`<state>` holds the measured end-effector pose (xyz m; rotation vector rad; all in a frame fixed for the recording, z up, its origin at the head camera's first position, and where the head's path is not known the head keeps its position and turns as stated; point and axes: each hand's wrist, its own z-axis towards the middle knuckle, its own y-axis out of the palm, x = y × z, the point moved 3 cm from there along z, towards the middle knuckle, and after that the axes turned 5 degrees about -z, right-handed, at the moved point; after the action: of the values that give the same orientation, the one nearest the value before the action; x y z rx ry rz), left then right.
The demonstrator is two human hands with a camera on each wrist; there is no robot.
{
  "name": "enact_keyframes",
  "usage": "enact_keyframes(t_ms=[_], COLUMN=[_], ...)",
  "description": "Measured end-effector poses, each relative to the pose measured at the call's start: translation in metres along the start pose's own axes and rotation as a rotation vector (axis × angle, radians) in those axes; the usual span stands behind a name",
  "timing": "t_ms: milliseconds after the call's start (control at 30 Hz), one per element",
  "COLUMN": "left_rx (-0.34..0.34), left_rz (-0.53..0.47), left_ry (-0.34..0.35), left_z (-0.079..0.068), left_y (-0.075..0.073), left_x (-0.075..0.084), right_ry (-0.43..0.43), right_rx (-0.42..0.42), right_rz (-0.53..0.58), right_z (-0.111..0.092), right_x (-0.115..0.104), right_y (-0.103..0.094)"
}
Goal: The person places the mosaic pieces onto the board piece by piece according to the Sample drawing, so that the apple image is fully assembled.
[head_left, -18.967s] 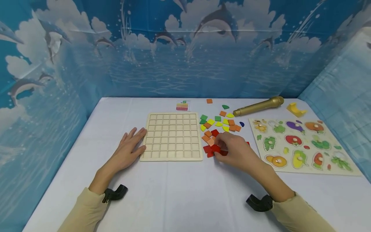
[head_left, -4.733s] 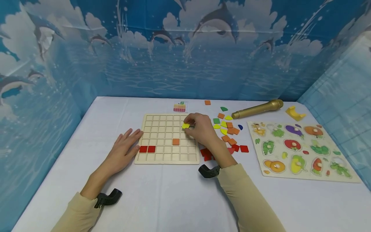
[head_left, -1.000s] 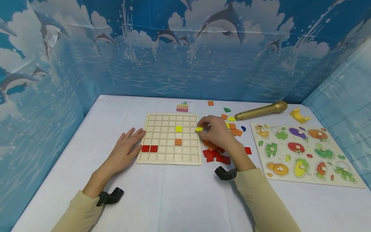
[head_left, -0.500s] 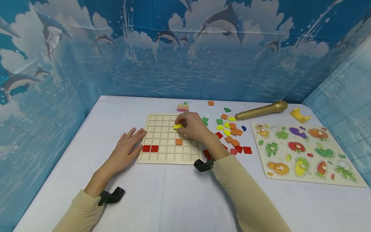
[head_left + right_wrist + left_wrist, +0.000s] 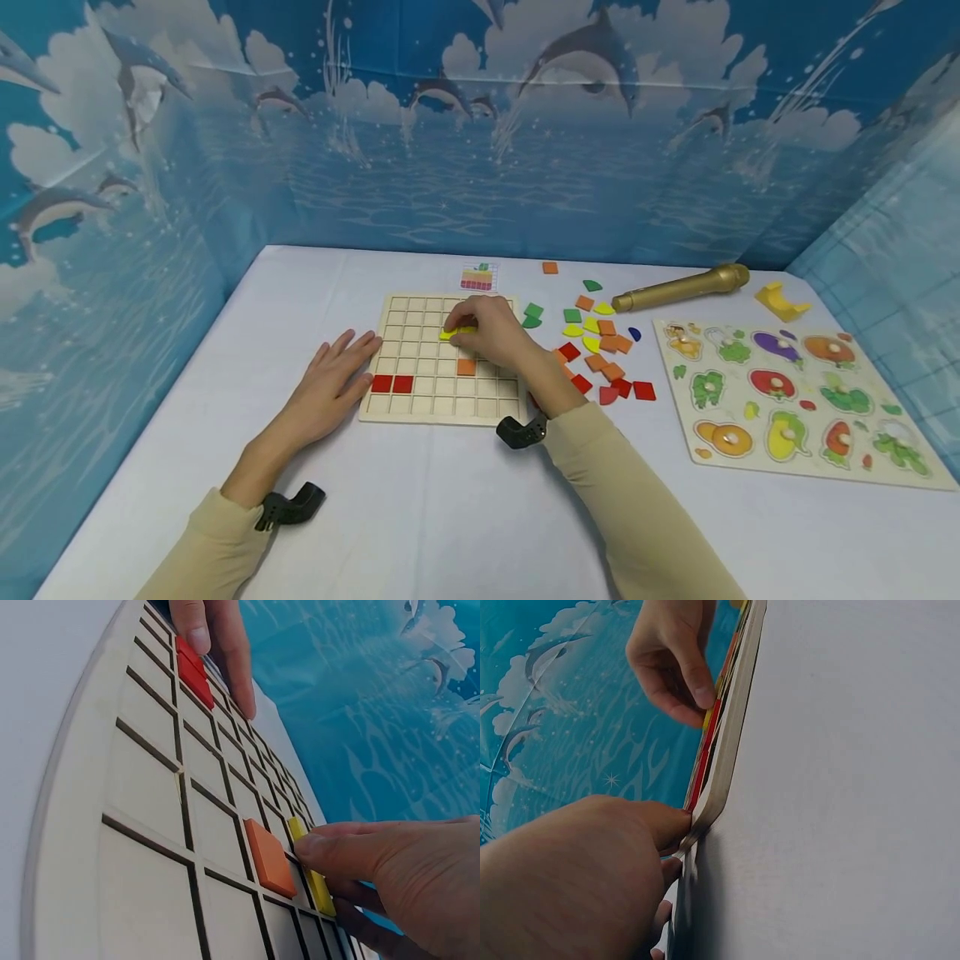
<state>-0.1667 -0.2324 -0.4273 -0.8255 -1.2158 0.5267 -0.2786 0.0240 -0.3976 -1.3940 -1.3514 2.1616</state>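
Observation:
My right hand (image 5: 491, 332) is over the upper middle of a pale wooden grid board (image 5: 442, 406), its thumb and fingertips at a yellow square tile (image 5: 446, 336). That tile lies low in line with another yellow one, partly hidden by the fingers. In the right wrist view the thumb lies against the yellow tiles (image 5: 321, 889), beside an orange tile (image 5: 270, 859) set in a cell. Two red tiles (image 5: 392, 384) fill neighbouring cells at the board's left. My left hand (image 5: 330, 385) rests with spread fingers at the board's left edge, thumb by the red tiles.
Right of the board lie loose red, orange, yellow and green tiles (image 5: 611, 371). A small picture card (image 5: 478, 277) is behind the board. Further right are a gold microphone (image 5: 682, 287), a yellow curved piece (image 5: 782, 301) and a vegetable puzzle board (image 5: 750, 408).
Since the earliest frame, red, orange and yellow tiles have come onto the board. In the last second my right hand carried another yellow tile leftward and lowered it beside the first; the left hand stayed.

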Motion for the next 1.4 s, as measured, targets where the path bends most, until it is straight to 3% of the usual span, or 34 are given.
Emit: enact_keyframes(t_ms=[133,333,500,700,1000,1133,1400], left_rx=[-0.002,-0.001,0.003,-0.001,-0.008,-0.011,-0.015], left_rz=[-0.003,0.005,0.003,-0.002,-0.001,-0.005,-0.005], left_ry=[0.002,0.002,0.004,0.003,0.003,0.007,0.000], left_z=[0.000,-0.001,-0.001,-0.001,0.001,0.001,0.001], left_y=[0.001,0.000,0.000,0.001,-0.001,0.000,-0.001], left_x=[0.000,-0.001,0.000,-0.001,-0.002,-0.002,-0.002], right_ry=[0.008,-0.018,0.028,0.113,0.174,0.240,0.325], right_rx=[-0.004,0.020,0.057,0.065,-0.010,-0.029,-0.064], right_rz=[-0.026,-0.157,-0.153,-0.185,-0.237,-0.236,-0.205], right_z=[-0.003,-0.010,-0.020,-0.039,-0.070,-0.079,-0.087], right_x=[-0.001,-0.005,-0.004,0.013,0.044,0.055,0.073], right_y=[-0.001,-0.005,-0.016,-0.035,-0.069,-0.086,-0.098])
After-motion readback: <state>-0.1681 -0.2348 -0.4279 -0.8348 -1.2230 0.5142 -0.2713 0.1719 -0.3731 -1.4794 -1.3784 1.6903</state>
